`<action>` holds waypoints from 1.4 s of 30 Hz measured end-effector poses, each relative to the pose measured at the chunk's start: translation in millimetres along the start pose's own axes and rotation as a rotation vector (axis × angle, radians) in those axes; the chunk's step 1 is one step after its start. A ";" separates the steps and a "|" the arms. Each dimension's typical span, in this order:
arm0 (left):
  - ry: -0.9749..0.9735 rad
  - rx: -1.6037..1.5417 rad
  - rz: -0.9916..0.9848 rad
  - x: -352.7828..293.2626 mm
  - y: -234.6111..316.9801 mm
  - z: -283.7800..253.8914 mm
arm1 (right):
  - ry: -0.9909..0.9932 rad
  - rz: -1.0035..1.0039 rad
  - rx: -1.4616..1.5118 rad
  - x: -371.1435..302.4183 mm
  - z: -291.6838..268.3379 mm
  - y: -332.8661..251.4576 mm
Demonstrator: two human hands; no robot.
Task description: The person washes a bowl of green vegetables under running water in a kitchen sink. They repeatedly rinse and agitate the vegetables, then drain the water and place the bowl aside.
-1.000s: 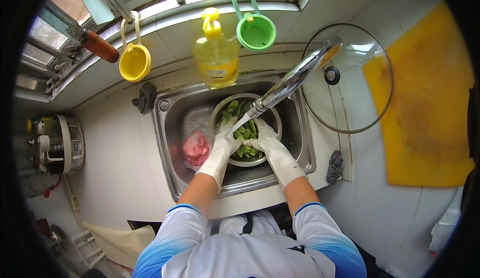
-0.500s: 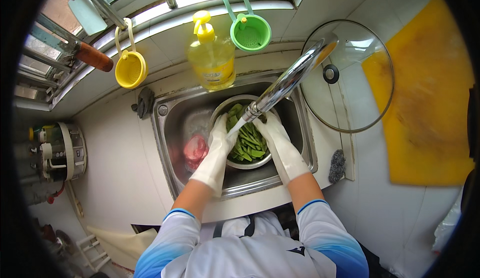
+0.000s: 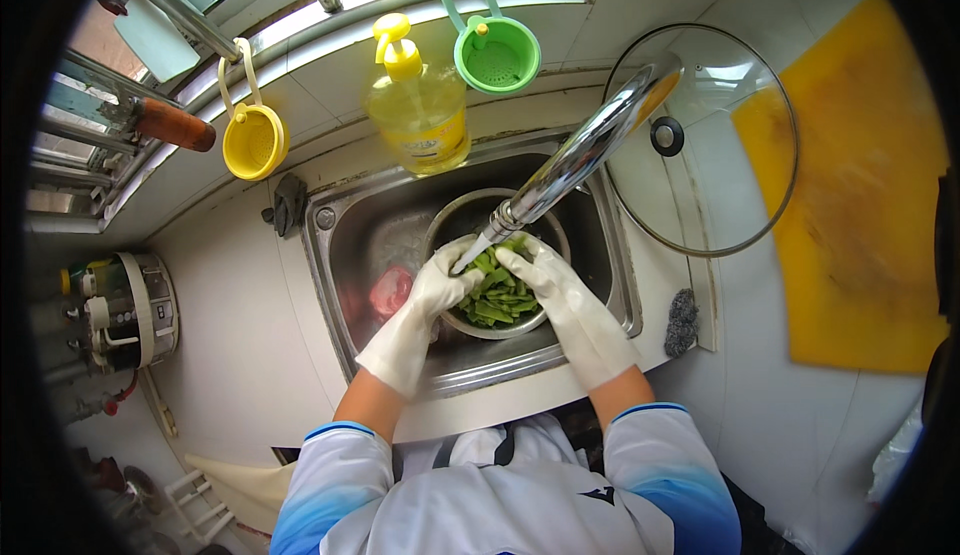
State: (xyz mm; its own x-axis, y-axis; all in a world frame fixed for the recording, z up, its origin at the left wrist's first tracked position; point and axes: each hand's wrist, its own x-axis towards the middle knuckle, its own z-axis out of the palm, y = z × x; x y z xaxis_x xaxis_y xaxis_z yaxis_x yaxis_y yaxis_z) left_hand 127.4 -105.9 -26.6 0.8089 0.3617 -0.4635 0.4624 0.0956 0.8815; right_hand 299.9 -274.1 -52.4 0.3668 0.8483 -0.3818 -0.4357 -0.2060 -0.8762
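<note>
Both my hands wear white rubber gloves and are inside a round metal bowl [image 3: 448, 221] standing in the steel sink [image 3: 335, 295]. Cut flat green beans [image 3: 497, 300] fill the near part of the bowl. My left hand [image 3: 440, 280] curls around beans on the left side, under the stream from the chrome faucet [image 3: 570, 163]. From the right, my right hand [image 3: 545, 270] closes on beans, its thumb over them. The two hands cup a bunch between them; some fingertips are hidden among the beans.
A pinkish-red lump [image 3: 391, 291] lies in the sink left of the bowl. Behind the sink stands a yellow soap pump bottle [image 3: 425, 120]. A glass lid [image 3: 720, 175] and a yellow cutting board [image 3: 850, 225] are at the right, with a grey scrubber [image 3: 682, 321] nearer.
My hands have drawn closer together and up around the beans, gathering them between the gloves. At the bowl's far side, a bare dark inside shows where beans lay.
</note>
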 end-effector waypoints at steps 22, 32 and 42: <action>0.230 0.320 -0.149 -2.1 16.1 16.1 | 0.379 0.253 -0.686 -26.0 30.6 -35.9; 0.286 -0.208 -0.269 56.9 -39.9 43.7 | 0.273 0.087 0.653 50.2 -14.8 55.5; 0.048 -0.372 -0.100 8.4 24.1 19.2 | 0.018 0.191 0.425 8.1 -16.5 6.6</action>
State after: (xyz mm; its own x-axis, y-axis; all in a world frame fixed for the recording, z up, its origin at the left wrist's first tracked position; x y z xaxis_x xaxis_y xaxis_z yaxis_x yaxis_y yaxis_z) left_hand 152.3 -118.4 -11.0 0.7446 0.3756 -0.5518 0.3677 0.4592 0.8087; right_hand 313.6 -276.7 -66.1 0.2599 0.8054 -0.5327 -0.7935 -0.1362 -0.5931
